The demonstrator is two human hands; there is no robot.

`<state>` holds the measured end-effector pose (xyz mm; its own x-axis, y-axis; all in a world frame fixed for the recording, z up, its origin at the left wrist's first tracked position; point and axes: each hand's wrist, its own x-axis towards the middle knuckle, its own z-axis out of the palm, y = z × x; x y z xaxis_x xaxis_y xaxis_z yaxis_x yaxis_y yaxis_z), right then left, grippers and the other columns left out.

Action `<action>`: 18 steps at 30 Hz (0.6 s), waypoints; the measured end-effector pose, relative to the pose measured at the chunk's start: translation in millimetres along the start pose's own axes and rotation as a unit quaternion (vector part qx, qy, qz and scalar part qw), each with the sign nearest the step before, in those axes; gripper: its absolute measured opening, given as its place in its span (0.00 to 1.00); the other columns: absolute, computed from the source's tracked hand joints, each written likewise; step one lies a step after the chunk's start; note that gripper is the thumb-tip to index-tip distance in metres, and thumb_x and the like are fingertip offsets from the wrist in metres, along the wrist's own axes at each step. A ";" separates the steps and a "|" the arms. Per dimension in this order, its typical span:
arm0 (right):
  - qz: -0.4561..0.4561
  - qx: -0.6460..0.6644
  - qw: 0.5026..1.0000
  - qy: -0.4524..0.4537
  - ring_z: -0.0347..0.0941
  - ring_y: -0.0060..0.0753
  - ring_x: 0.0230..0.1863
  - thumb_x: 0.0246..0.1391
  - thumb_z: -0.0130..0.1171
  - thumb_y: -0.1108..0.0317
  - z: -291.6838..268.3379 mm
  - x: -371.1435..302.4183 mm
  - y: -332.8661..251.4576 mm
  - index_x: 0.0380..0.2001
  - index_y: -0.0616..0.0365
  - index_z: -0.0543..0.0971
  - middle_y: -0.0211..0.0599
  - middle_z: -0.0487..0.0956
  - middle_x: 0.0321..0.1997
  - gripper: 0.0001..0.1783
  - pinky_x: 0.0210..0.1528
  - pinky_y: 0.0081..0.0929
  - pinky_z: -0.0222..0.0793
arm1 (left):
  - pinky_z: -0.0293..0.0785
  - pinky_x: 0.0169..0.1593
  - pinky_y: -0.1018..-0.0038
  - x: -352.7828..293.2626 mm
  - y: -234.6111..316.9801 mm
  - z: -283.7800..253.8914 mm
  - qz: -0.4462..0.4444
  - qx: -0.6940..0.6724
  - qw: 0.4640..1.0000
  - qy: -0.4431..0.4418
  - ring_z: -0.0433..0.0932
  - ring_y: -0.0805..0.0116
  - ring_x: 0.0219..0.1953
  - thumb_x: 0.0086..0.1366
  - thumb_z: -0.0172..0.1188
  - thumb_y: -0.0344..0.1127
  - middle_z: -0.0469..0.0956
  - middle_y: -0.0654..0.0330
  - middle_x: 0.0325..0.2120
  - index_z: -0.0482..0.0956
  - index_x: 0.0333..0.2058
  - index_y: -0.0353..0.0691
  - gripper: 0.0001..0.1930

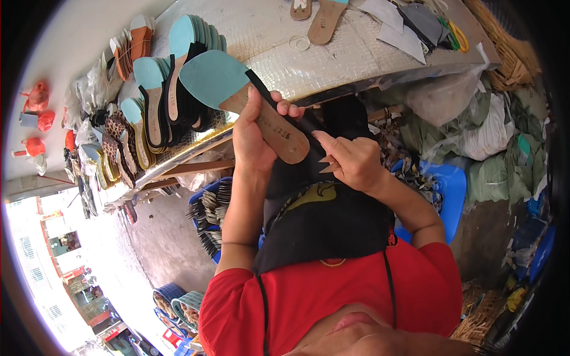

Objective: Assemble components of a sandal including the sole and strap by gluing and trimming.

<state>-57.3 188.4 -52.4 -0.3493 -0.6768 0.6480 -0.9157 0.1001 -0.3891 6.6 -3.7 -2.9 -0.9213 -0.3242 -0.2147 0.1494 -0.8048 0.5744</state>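
My left hand [256, 130] grips an insole [215, 80], brown at the heel and light blue at the broad front end. A black strip [264, 89] runs along its edge beneath my fingers. My right hand [353, 157] is closed just right of the heel, its index finger near the black material. Two pointed blades, seemingly of scissors [328, 168], jut leftward from that hand; their handles are hidden in my palm. Beyond the held insole, stacks of similar insoles [189, 32] with black edging stand on the workbench [261, 32].
Loose insoles [326, 22], a clear ring [298, 43] and grey sheets [401, 38] lie on the bench. Beneath its edge are a blue bin [445, 190] with scraps, a clear plastic bag [445, 98] and green sacks [490, 181]. Another blue container [205, 199] stands left of my lap.
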 end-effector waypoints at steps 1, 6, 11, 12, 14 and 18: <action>-0.004 0.002 1.000 0.011 0.66 0.30 0.13 0.39 0.64 0.72 1.4 -0.2 0.9 0.47 0.59 0.78 0.29 0.69 0.17 0.26 0.17 0.26 0.61 | 0.71 0.50 0.58 -0.7 0.7 4.4 0.000 0.002 1.000 0.016 0.72 0.59 0.32 0.73 0.43 0.49 0.70 0.58 0.24 0.69 0.36 0.35 0.20; 0.009 0.016 1.000 -0.009 0.66 0.30 0.13 0.41 0.63 0.70 4.6 -1.7 -10.5 0.47 0.60 0.77 0.29 0.69 0.18 0.25 0.17 0.26 0.62 | 0.71 0.44 0.61 2.5 5.6 1.7 -0.013 0.002 1.000 0.015 0.68 0.64 0.28 0.73 0.42 0.52 0.66 0.61 0.24 0.67 0.36 0.38 0.20; 0.028 0.043 0.999 -0.018 0.68 0.32 0.15 0.38 0.62 0.75 10.3 -3.3 -23.8 0.46 0.63 0.77 0.31 0.72 0.20 0.25 0.18 0.27 0.62 | 0.72 0.40 0.61 5.3 8.4 1.0 -0.010 -0.003 1.000 -0.007 0.68 0.65 0.26 0.72 0.43 0.53 0.67 0.61 0.23 0.68 0.36 0.36 0.22; 0.028 0.044 0.999 -0.018 0.68 0.32 0.15 0.38 0.62 0.75 14.0 -3.2 -25.5 0.46 0.63 0.77 0.31 0.72 0.20 0.25 0.18 0.27 0.62 | 0.72 0.40 0.61 5.5 6.6 1.9 -0.010 -0.003 1.000 -0.007 0.68 0.65 0.26 0.72 0.43 0.53 0.67 0.61 0.23 0.68 0.36 0.36 0.22; 0.060 0.060 0.996 -0.001 0.69 0.35 0.16 0.43 0.60 0.76 25.5 -4.0 -26.8 0.44 0.64 0.76 0.35 0.72 0.20 0.20 0.18 0.27 0.63 | 0.75 0.40 0.59 8.6 -0.7 5.6 0.064 0.076 0.991 0.093 0.73 0.61 0.27 0.71 0.45 0.54 0.72 0.57 0.25 0.70 0.37 0.33 0.24; 0.132 0.167 0.974 0.084 0.71 0.35 0.15 0.53 0.58 0.70 43.1 0.3 -29.5 0.36 0.65 0.76 0.36 0.75 0.20 0.09 0.19 0.25 0.65 | 0.80 0.41 0.59 12.6 -14.1 0.2 0.137 0.096 0.973 0.157 0.79 0.57 0.32 0.69 0.49 0.57 0.76 0.51 0.29 0.71 0.38 0.29 0.29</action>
<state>-21.9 153.8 -68.9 -0.6165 -0.5278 0.5842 -0.6845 -0.0073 -0.7290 -7.2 3.7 -13.5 -0.6971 -0.6735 -0.2459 0.2759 -0.5685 0.7751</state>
